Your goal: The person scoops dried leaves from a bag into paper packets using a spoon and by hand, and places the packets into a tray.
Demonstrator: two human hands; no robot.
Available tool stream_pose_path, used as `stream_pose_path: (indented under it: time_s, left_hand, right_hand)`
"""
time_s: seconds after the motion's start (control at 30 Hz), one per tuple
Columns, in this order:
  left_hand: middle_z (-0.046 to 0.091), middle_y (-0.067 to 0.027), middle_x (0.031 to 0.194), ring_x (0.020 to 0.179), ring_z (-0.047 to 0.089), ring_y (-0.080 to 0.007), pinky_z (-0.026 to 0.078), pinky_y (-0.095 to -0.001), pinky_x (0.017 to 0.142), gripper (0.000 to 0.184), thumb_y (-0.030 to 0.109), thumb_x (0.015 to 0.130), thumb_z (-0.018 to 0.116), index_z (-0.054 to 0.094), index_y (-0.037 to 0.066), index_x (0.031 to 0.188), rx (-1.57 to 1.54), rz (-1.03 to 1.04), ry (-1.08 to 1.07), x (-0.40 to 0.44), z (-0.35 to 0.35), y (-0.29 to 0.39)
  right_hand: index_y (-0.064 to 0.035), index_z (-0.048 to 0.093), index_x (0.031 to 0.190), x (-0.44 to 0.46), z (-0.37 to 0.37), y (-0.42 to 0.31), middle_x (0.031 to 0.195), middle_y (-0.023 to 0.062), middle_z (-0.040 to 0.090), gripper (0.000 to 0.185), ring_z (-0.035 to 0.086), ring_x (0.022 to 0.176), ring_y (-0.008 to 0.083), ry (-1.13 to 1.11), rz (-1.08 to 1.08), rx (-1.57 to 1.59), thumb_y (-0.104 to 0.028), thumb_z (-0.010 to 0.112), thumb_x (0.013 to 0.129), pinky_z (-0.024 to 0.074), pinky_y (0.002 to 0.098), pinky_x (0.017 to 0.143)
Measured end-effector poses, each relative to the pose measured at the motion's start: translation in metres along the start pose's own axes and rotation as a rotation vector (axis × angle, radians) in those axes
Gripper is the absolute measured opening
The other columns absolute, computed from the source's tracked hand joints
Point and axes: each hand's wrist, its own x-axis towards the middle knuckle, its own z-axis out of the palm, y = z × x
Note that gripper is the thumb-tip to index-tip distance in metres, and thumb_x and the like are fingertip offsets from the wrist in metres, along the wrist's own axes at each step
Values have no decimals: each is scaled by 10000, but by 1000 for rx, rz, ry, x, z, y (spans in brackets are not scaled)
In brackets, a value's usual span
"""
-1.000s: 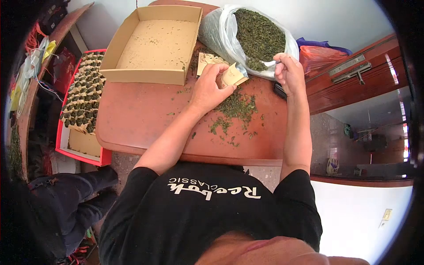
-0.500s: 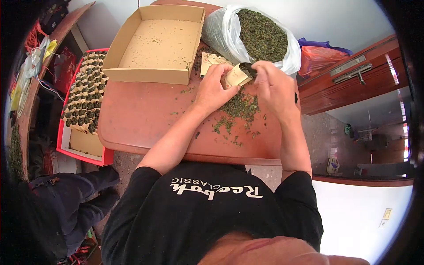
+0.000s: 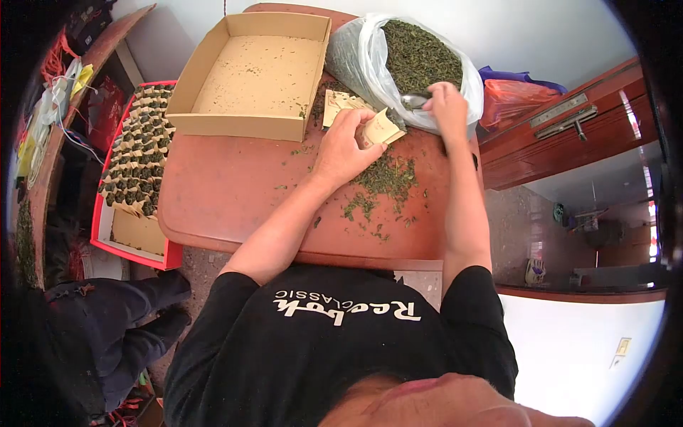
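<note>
My left hand (image 3: 347, 146) is closed around a small tan paper bag (image 3: 383, 128), tilted, its open end to the right with dark leaf at the mouth. My right hand (image 3: 448, 110) grips a shiny metal scoop (image 3: 414, 100) at the front lip of a big white plastic bag (image 3: 370, 53). Dark green dried leaves (image 3: 423, 60) fill that plastic bag. More flat paper bags (image 3: 336, 103) lie just behind my left hand. Loose leaf bits (image 3: 388, 178) are scattered on the table below both hands.
An open cardboard box (image 3: 238, 126) with some crumbs stands on the red-brown table (image 3: 235, 185). To the left, a red-edged box (image 3: 135, 257) holds rows of filled paper bags (image 3: 139, 149). A wooden door (image 3: 562, 135) is at the right. Someone's dark-clothed legs (image 3: 128, 320) show lower left.
My right hand has moved the scoop from the paper bag's mouth up and right to the plastic bag. My left hand still holds the paper bag in nearly the same place.
</note>
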Motion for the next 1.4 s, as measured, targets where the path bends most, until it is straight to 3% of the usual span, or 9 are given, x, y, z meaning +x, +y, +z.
stream_pose_path:
  time_s: [0.23,0.7,0.83,0.93,1.03,1.07,1.17,1.27,1.4]
  left_hand:
    - [585,-111,1089,999,602,-238,497,-358,880,529,158,722,815,570,29,1172,-29,31,43,2,0,-2]
    - [562,-115,1161,1033,602,-240,497,-362,896,541,174,740,804,547,36,1195,-51,-73,-3,2,-1,-1]
    - [557,-127,1171,1051,617,-261,505,-360,910,529,183,746,792,546,39,1192,-43,-86,-9,2,-2,0]
    - [557,-128,1170,1038,619,-262,506,-362,903,529,178,744,794,547,37,1190,-27,-78,-13,1,-1,-1]
    - [558,-129,1169,1029,621,-263,509,-363,896,534,174,741,796,548,36,1194,-27,-75,-16,2,-1,0]
    - [558,-129,1169,1027,622,-264,509,-364,893,536,172,741,797,548,36,1195,-29,-76,-15,3,-2,0]
    - [558,-128,1161,1024,622,-258,511,-359,885,539,172,741,798,548,35,1198,-31,-58,-13,2,-1,0]
    - [561,-124,1150,1019,621,-248,511,-355,879,539,170,740,798,548,31,1197,-56,-75,-19,2,-1,0]
    - [566,-117,1131,993,618,-236,509,-355,875,547,171,733,803,548,26,1195,-105,-75,-29,2,-1,2]
  right_hand:
    - [9,610,1026,3,18,8,706,110,690,269,569,515,113,-34,294,415,-178,427,964,444,247,473]
    - [8,615,1008,-25,-52,-31,650,85,628,226,514,483,94,-56,223,746,-167,476,977,365,219,409]
    - [-14,624,1003,-42,-54,-52,646,66,635,231,501,472,76,-129,192,662,-193,478,993,366,211,421]
    - [-26,633,1009,-63,-44,-77,651,54,650,229,560,511,94,-124,99,372,-190,473,1004,434,241,482]
    - [-29,636,1021,-85,-28,-86,649,58,653,203,628,582,116,-94,-255,135,-164,485,1006,495,278,569]
    - [-23,636,1020,-92,-32,-95,657,72,648,170,665,633,140,-115,-245,57,-130,505,998,519,304,613]
    - [-6,651,1070,-99,-38,-101,692,34,660,215,617,633,70,-27,-350,-19,-136,486,1024,503,234,604]
    - [-9,655,1080,-99,-42,-97,697,45,664,204,629,652,81,77,-401,-13,-116,492,1020,513,250,622]
    - [-17,658,1078,-106,-38,-86,715,60,674,191,647,665,107,7,-531,-22,-102,500,1010,519,269,627]
